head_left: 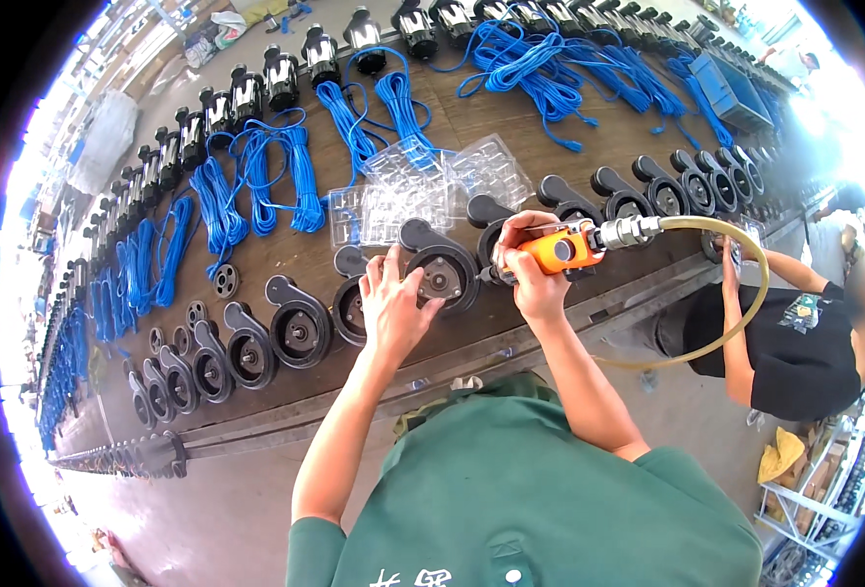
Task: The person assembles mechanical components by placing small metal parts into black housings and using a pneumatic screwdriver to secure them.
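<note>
My right hand (538,279) is closed around an orange air screwdriver (561,251) with a metal coupling and a pale hose (757,293) leading off to the right. Its bit points left, at the right edge of a black round pump housing (442,277) with a side spout. Against the left side of that housing rests my left hand (395,305), fingers spread and the thumb over its face. Another black housing (349,311) is partly hidden behind the left hand.
More black housings (298,333) line the bench's near edge on both sides. Clear plastic trays (393,196) lie beyond my hands. Farther back are coiled blue cables (525,68), shiny cylindrical motors (281,78) and a blue crate (731,93). A person in black (794,342) works at the right.
</note>
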{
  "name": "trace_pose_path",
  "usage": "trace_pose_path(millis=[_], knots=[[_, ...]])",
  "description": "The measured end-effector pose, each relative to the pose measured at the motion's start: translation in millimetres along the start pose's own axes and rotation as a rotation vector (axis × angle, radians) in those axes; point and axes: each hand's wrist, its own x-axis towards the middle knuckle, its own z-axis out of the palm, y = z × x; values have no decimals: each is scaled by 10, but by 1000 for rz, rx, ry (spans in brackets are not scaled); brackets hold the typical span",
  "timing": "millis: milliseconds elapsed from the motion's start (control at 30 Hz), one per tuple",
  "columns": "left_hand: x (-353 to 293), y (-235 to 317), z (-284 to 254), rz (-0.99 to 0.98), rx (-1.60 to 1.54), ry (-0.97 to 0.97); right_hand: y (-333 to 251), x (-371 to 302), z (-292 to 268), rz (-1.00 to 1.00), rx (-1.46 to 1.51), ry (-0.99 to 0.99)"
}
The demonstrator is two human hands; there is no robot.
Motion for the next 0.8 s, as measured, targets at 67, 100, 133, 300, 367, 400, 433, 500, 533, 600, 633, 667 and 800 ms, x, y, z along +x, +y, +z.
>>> trace_pose_path(millis=[67,100,133,300,367,400,433,500,533,600,633,667,800], knots=[[52,-1,-8,9,5,-11,55,11,-4,5,-2,-27],[65,-14,-6,19,8,-8,88,8,3,11,-2,-44],[82,-29,-6,28,12,-4,110,18,17,17,16,-54],[140,-49,70,-19,101,-35,330,66,161,93,24,-90],[171,-38,63,-25,119,-76,461,62,173,76,-54,-101],[182,-22,38,-23,128,-80,499,54,181,72,-63,-113],[189,-16,43,-25,133,-88,532,41,169,76,-76,-121],[198,-9,67,-27,142,-105,593,7,142,84,-103,-137],[209,12,74,-23,175,-96,603,2,136,66,-128,-141],[235,31,64,-43,167,-135,644,2,109,77,-133,-149],[243,26,76,-51,163,-153,647,3,108,78,-152,-146],[237,11,107,-58,155,-149,654,18,117,81,-132,-140],[236,10,109,-49,230,-158,657,134,162,57,-130,-129]])
